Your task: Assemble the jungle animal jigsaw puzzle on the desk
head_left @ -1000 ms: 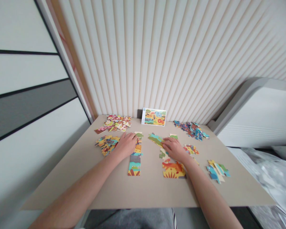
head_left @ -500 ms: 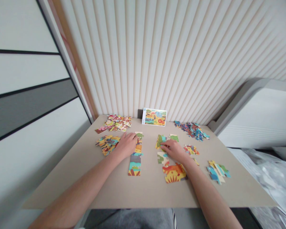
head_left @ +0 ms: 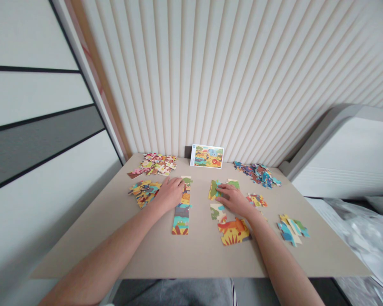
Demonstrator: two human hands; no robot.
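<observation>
- Closest are the person's legs in grey (head_left: 175, 293), under the edge of the pale table (head_left: 147, 263)
- Next on the table are the orange lion pieces (head_left: 234, 233), joined up, with a big yellow and orange face
- Off to the right are some blue and cream pieces (head_left: 292, 229), lying together in a little heap
- The long puzzle strip (head_left: 181, 219) goes straight away from the person, and its far part is by the left hand
- A cream and green piece (head_left: 217, 211) is just past the lion
- The right hand (head_left: 234, 199) is loose, with its fingers spread out and their tips on a green and blue piece (head_left: 213, 190)
- The left hand (head_left: 170, 193) is palm down with bent fingers touching the strip, and I can't tell if it is gripping it
- Left of that hand is a yellow pile (head_left: 143, 193) of pieces
- Farther back are a dark blue pile (head_left: 260, 174) on the right and a pink pile (head_left: 156, 163) on the left
- Last, an animal picture card (head_left: 207, 156) leans up near the stripy wall (head_left: 191, 72)
</observation>
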